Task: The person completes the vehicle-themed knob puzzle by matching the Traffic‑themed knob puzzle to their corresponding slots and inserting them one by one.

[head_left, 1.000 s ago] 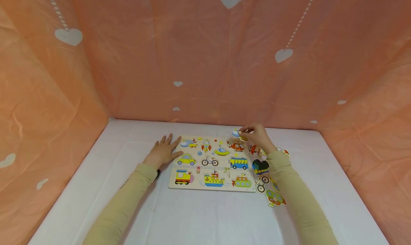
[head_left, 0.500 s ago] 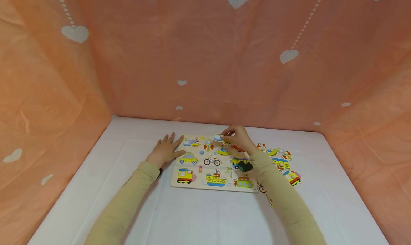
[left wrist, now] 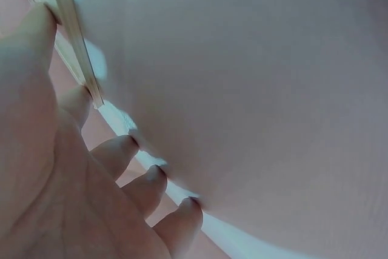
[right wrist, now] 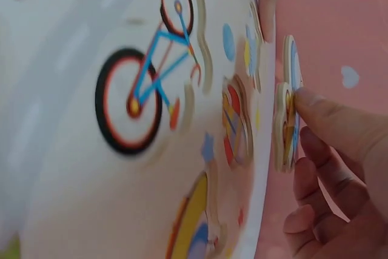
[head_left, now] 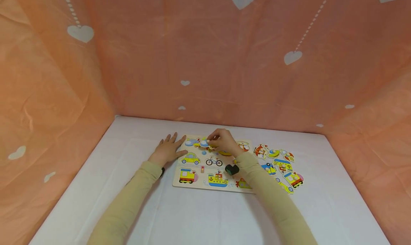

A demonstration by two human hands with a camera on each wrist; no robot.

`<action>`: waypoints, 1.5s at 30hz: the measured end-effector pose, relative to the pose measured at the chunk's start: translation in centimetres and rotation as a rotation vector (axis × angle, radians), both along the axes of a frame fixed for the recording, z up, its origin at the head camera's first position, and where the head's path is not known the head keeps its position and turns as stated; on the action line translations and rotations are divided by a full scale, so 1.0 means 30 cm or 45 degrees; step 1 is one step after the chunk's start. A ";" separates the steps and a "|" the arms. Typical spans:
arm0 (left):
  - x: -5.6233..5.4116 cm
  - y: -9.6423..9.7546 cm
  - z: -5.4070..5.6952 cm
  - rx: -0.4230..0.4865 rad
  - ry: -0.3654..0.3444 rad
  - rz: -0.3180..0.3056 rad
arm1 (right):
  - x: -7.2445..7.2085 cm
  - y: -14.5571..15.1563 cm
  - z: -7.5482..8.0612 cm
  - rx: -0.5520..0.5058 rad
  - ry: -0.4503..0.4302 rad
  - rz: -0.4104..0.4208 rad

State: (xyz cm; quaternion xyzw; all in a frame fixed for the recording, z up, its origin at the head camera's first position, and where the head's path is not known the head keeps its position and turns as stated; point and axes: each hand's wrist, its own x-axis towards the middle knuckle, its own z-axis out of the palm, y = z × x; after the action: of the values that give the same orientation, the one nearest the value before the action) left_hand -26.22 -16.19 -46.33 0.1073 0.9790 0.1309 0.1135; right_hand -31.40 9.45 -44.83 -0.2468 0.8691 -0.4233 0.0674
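Observation:
In the head view my right hand point(head_left: 223, 141) pinches a blue-and-yellow airplane puzzle piece point(head_left: 204, 143) over the back left part of the wooden puzzle board point(head_left: 203, 183). The right wrist view shows the airplane piece point(right wrist: 288, 113) on edge between thumb and fingers, raised off the board point(right wrist: 73, 180). Printed vehicle shapes, such as a car and a bicycle point(head_left: 213, 161), mark the board. My left hand point(head_left: 165, 150) lies with fingers spread at the board's left edge. In the left wrist view its thumb and index fingertip touch the board's edge point(left wrist: 76, 34).
Loose puzzle pieces lie right of the board: a helicopter point(head_left: 260, 151), a rocket point(head_left: 287, 155), a ship point(head_left: 283, 165), a train point(head_left: 293, 179) and several others, partly behind the right sleeve point(head_left: 273, 195). An orange curtain point(head_left: 205, 59) closes off the white table's back and sides.
My right hand has carried the airplane piece leftward from the board's back right corner to its back left part. The left hand stays at the board's left edge.

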 end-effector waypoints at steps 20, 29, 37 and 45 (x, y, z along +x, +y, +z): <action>0.006 0.016 0.005 -0.011 -0.015 0.014 | -0.012 -0.098 -0.055 -0.064 -0.048 -0.016; 0.009 0.019 0.014 -0.012 -0.002 -0.001 | -0.018 -0.133 -0.073 -0.075 -0.091 -0.047; 0.005 0.017 0.008 -0.019 0.006 -0.008 | -0.013 -0.160 -0.086 -0.152 -0.168 -0.108; 0.007 0.018 0.011 -0.028 0.007 -0.005 | -0.017 -0.186 -0.094 -0.113 -0.097 -0.105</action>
State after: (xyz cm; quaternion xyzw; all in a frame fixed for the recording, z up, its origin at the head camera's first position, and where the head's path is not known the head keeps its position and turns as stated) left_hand -26.00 -15.64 -45.99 0.1084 0.9805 0.1194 0.1124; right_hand -31.91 3.87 -47.66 -0.1972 0.8557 -0.4730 0.0716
